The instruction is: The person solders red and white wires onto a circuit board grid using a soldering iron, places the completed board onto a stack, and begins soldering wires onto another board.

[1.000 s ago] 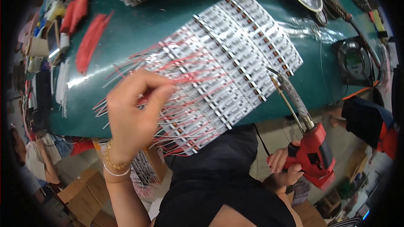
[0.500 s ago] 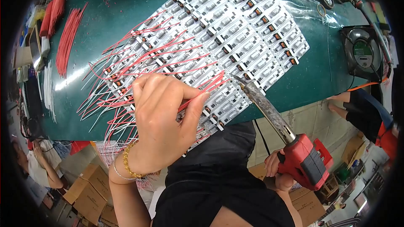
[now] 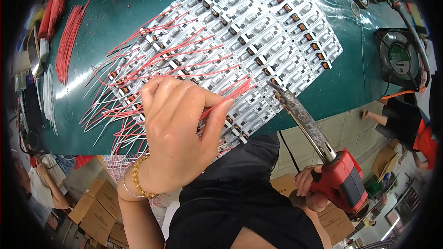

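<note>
On a green table point(image 3: 353, 80), a white panel point(image 3: 258, 37) is laid aslant beneath the nearer left hand point(image 3: 182, 133). A red soldering iron point(image 3: 339, 177) is gripped by the right hand point(image 3: 310, 186). Red wires point(image 3: 237, 92) are pinched at the left fingertips point(image 3: 225, 106), slanting up-right toward the iron's tip point(image 3: 273, 85).

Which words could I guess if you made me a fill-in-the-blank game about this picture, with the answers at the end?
1. The right hand holds a soldering tool, while the left hand pinches thin wires that are coloured ____.
2. The number of bracelets on the left wrist is ____.
3. The tabletop under the circuit boards is ____.
4. The fan at the right has a frame coloured ____.

Missing words: red; two; green; black.
</note>
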`<move>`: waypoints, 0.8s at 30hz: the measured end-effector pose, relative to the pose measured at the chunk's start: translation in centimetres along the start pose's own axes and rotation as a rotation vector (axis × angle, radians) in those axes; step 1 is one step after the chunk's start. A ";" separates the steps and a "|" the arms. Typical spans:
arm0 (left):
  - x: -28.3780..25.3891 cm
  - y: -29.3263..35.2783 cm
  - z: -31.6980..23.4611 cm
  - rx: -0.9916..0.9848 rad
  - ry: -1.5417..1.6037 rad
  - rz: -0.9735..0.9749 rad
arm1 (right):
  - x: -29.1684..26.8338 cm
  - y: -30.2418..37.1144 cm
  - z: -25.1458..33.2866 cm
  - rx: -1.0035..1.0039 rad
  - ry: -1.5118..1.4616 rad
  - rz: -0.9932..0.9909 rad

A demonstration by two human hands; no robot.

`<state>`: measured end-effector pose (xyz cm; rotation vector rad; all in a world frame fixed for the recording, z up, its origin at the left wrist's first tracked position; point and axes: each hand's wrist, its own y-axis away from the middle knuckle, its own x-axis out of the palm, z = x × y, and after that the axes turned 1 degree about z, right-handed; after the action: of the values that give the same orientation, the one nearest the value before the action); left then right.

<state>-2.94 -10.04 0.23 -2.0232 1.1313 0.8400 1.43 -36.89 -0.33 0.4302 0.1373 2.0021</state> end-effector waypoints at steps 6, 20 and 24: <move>-0.1 0.2 -0.2 0.000 -0.011 -0.004 | -1.0 -0.5 -0.7 -0.122 0.262 0.163; 0.8 -0.1 -1.5 0.054 0.058 0.008 | -1.5 0.5 -0.2 -0.156 0.174 0.152; 1.0 0.2 -1.5 0.023 0.024 0.052 | -1.5 0.6 -0.7 -0.083 0.151 0.085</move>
<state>-2.38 -11.74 0.29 -1.9970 1.2066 0.8269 1.25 -38.43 -1.17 0.2351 0.1306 2.1149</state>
